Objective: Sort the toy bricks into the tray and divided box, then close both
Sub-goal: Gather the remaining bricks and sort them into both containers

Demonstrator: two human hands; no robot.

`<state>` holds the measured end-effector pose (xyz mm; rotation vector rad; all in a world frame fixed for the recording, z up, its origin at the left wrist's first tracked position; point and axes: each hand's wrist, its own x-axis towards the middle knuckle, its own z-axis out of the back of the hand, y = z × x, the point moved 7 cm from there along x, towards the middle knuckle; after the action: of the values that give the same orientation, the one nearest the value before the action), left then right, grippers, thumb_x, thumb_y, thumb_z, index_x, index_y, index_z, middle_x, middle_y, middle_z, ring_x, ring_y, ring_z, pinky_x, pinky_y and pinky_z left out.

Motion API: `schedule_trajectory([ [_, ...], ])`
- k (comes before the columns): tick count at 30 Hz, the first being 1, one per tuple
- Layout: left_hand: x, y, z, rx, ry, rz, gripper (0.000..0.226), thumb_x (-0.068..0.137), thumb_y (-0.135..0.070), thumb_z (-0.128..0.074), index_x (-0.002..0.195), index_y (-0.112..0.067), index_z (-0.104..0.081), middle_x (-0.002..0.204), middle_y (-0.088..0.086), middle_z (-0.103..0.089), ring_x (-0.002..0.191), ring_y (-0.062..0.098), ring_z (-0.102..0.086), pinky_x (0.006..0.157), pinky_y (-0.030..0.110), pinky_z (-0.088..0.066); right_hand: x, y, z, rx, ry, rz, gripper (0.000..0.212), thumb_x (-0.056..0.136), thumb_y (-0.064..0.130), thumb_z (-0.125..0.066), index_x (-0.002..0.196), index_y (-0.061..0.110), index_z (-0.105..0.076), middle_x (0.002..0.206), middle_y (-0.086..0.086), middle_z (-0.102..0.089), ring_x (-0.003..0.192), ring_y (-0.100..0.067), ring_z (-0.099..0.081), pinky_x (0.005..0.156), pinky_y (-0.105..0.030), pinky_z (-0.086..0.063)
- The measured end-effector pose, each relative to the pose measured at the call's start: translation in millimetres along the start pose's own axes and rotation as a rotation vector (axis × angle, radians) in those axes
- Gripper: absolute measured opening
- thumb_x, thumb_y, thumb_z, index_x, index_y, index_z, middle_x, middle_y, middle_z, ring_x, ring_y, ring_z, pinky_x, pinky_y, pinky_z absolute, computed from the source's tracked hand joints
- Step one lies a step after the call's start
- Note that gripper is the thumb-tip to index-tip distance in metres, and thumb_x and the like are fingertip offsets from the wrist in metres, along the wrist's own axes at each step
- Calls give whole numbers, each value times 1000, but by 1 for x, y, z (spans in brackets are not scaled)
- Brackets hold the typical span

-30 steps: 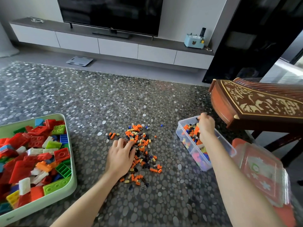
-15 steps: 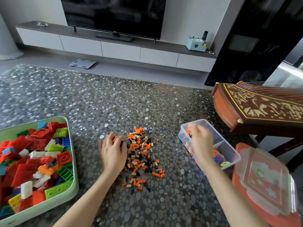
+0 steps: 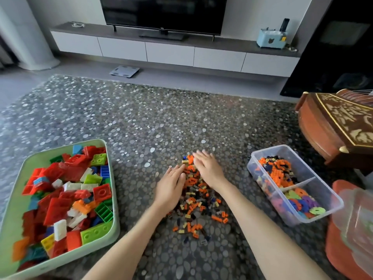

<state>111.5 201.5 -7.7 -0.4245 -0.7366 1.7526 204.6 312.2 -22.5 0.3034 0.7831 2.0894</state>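
- Rug [image 3: 141,122]: grey, pebble-patterned, covers the floor from 9 to 3 o'clock of the view. All the task items lie on it.
- Television [image 3: 163,13] at 12 o'clock, standing on a long low console [image 3: 169,54] with white fronts.
- Carved wooden string instrument [image 3: 339,126] at 3 o'clock, raised off the rug and partly cut by the frame edge.
- Tray [image 3: 115,209]: pale green, uncovered, at 8 o'clock of the view and 9 o'clock of the loose pile. It is heaped with large bricks [image 3: 66,197], mostly red, with green, white, blue and yellow among them.
- Divided box [image 3: 308,166]: clear plastic, uncovered, at 3 o'clock of the pile. The far compartment holds small orange and dark bricks; the near compartment holds flat purple, blue and green pieces.
- Clear lid [image 3: 355,221] at 4 o'clock, blurred, lying on an orange-red object just beside the box.
- Pile of small bricks [image 3: 198,201]: loose on the rug at 6 o'clock, between tray and box, mainly orange, black and cream.
- Left hand [image 3: 170,190]: palm down at the pile's 9 o'clock flank, fingers straight and together, grip released.
- Right hand [image 3: 207,168]: palm down over the pile's 12 o'clock end, fingers extended and blurred, grip released. Contact with the bricks cannot be told.
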Motion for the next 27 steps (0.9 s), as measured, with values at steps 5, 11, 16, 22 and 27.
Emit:
schedule_trajectory([
  [5,-11,17,10,-352,-140,78,34,98,-14,-46,131,-11,-54,132,0,-55,123,9,-48,100,16,-33,-57,17,-12,-81,98,268,74,87,64,-38,145,18,-37,153,5,-29,141,-2,-15,119,-26,-1],
  [11,-7,3,4,-68,-80,-55,37,98,-25,-43,131,-13,-54,131,-3,-54,124,13,-45,102,21,-27,-93,25,-16,-459,-84,435,72,89,68,-28,130,15,-54,134,-2,-51,125,-22,-44,106,-39,-36],
  [16,-4,7,1,-5,-88,-82,28,97,-20,-47,117,-15,-65,122,-4,-59,117,17,-48,97,21,-27,-90,42,-11,-539,-218,440,42,90,48,-39,104,14,-57,95,-3,-55,82,-23,-55,60,-36,-50],
  [22,-5,5,3,49,-124,-59,24,96,-18,-49,111,-13,-68,112,1,-60,108,21,-48,86,18,-25,-83,49,-9,-594,-301,348,18,82,25,-67,82,15,-54,63,-1,-53,45,-21,-53,38,-22,-23],
  [27,-10,-1,-4,237,-112,-97,41,95,-39,-37,113,-13,-64,105,7,-57,97,26,-49,84,33,-37,-84,50,-4,-625,-340,228,29,72,19,-80,63,15,-52,44,3,-49,30,-15,-45,35,-19,-16],
])
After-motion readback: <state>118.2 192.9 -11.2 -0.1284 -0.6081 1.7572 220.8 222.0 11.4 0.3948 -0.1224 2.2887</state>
